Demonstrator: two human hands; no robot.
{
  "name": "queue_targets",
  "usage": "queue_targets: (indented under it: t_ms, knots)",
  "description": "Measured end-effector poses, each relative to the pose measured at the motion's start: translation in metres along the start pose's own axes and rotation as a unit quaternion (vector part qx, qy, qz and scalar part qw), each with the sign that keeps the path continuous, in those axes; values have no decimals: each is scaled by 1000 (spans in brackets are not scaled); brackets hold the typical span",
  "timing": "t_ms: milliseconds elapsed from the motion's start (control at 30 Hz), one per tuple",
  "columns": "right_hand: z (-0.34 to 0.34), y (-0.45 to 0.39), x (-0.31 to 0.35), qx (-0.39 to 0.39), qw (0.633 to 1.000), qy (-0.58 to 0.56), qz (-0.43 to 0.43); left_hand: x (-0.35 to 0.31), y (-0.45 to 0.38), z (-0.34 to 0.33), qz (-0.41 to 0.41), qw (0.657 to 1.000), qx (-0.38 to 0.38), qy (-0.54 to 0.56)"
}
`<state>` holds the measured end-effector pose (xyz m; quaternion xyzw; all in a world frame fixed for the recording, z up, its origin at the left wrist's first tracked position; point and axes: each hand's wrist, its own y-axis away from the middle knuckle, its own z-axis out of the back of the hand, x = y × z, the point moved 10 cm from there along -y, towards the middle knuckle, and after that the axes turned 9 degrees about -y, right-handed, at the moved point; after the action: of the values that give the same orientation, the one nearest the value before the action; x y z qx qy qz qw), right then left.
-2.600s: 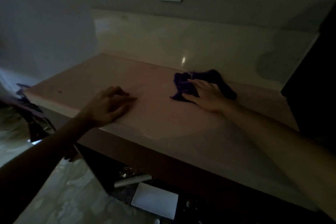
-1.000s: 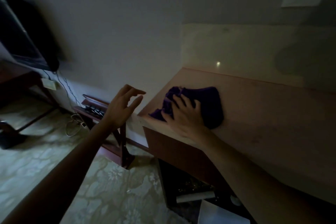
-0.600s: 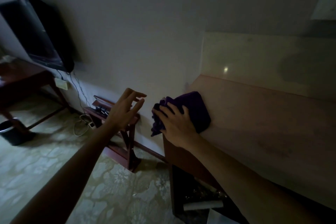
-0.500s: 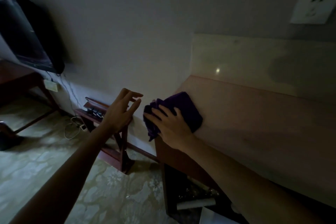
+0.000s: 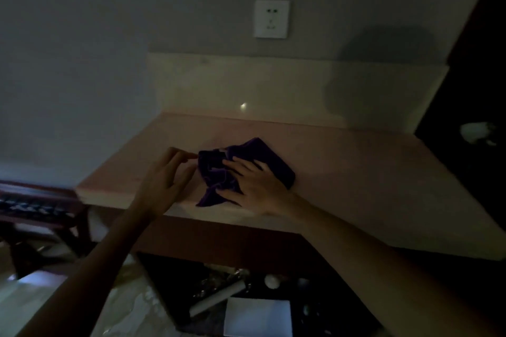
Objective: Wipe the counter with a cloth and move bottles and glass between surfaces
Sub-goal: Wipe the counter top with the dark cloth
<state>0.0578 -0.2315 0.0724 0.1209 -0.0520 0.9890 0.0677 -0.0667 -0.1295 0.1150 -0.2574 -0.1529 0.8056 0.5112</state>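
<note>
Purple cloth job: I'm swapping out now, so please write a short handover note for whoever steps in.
Right hand: flat, pressing the purple cloth onto the counter, near its front left.
Left hand: open, empty, fingertips beside the cloth's left edge.
Done: wiping is under way; how much is covered cannot be told.
Left: finish wiping, then move the bottles and glass; none are clearly visible, though dim items sit on the shelf below.
</note>
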Motion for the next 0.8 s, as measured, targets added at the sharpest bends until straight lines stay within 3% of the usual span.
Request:
queue_targets:
  t_ms: [133, 233, 400, 800]
  knots:
    - [35, 79, -105, -32, 994, -5, -101, -91, -25, -54, -45, 998, 33, 21]
    - [56, 137, -173, -41, 983, -1, -178, -147, -32, -93, -94, 992, 71, -34]
    - [83, 222, -245, -56, 958, 5, -281, -225, -33, -127, -147, 981, 105, -74]
    - [82, 295, -227, -79, 950, 28, -302, -255, -21, -139, -211, 962, 133, -112]
